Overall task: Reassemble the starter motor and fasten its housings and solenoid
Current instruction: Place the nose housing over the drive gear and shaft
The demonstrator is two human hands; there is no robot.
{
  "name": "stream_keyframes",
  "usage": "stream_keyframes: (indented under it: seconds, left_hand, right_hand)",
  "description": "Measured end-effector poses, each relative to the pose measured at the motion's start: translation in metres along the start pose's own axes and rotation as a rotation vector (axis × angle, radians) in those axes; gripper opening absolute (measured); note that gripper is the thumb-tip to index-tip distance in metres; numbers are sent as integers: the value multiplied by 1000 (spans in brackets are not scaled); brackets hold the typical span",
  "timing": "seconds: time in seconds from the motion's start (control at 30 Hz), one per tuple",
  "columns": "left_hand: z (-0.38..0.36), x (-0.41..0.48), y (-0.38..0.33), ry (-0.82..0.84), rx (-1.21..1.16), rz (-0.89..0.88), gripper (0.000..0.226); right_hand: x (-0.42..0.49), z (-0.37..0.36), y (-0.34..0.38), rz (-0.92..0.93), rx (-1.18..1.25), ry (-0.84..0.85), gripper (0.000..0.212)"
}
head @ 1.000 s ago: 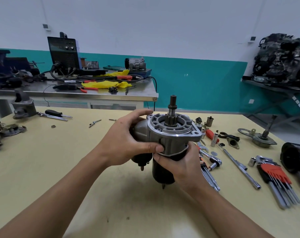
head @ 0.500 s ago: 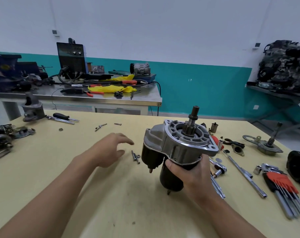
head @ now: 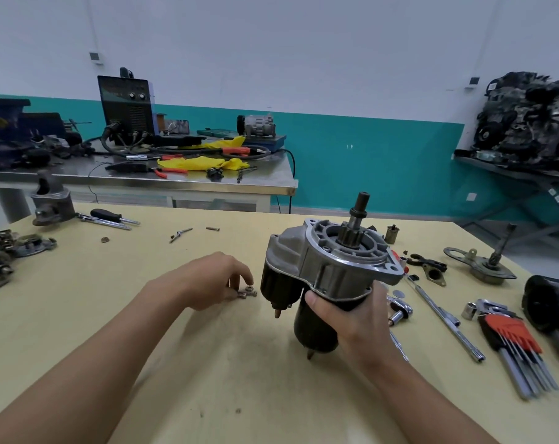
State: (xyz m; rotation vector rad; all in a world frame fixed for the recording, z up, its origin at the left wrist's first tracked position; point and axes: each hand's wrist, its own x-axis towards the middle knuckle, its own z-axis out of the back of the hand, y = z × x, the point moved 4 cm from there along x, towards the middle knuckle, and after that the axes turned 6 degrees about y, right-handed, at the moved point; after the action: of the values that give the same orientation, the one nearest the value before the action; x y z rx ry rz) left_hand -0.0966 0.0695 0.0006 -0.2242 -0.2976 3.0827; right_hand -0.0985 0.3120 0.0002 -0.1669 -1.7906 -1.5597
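Your right grip (head: 356, 318) is wrapped round the black body of the starter motor (head: 316, 328). The thumb lies across the front just under the silver nose housing (head: 345, 267), and the fingers are hidden behind. It holds the motor upright over the yellow surface (head: 175, 363), with the gear shaft (head: 358, 213) pointing up and leaning slightly to the right. The solenoid (head: 273, 283) sits on the side of the motor that faces your left grip (head: 214, 280). That grip is down at the surface, just left of the motor, its fingers curled over a few small fasteners (head: 246, 292). The fingertips touch them, but whether any is actually pinched does not show. Just right of the right grip lies a ratchet (head: 399, 310). Beyond it is a long extension bar (head: 441, 312), and farther right a set of hex keys (head: 512, 338) in a red holder.
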Motion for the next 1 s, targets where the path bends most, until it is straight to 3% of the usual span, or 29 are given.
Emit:
stream_keyframes:
  seconds: [0.23,0.33,0.47,0.63,0.73,0.87,1.0]
  left_hand:
    - [5,9,-8,296,185,111,8]
    - [4,11,-11,290,246,119,26]
    - [11,1,-11,125,131,95,13]
    - [58,-50,-17,-421,-659,-3,9]
    - [87,-83,-48,-557,-954,-160,26]
    - [116,-110,-106,-562,-993,-416,61]
    - [121,-111,-147,-569,-803,-490,51]
  right_hand:
    - [0,-7,13,14,-44,57,55]
    - [0,-7,11,-10,-56,29,62]
    - [-1,-8,3,-62,-62,-29,71]
    - [-5,-17,8,-77,-100,-170,62]
    - [-6,-22,12,-97,-91,-231,58]
    - [-7,-24,13,-140,-80,-242,60]
    - [-8,-24,16,-152,-105,-256,62]
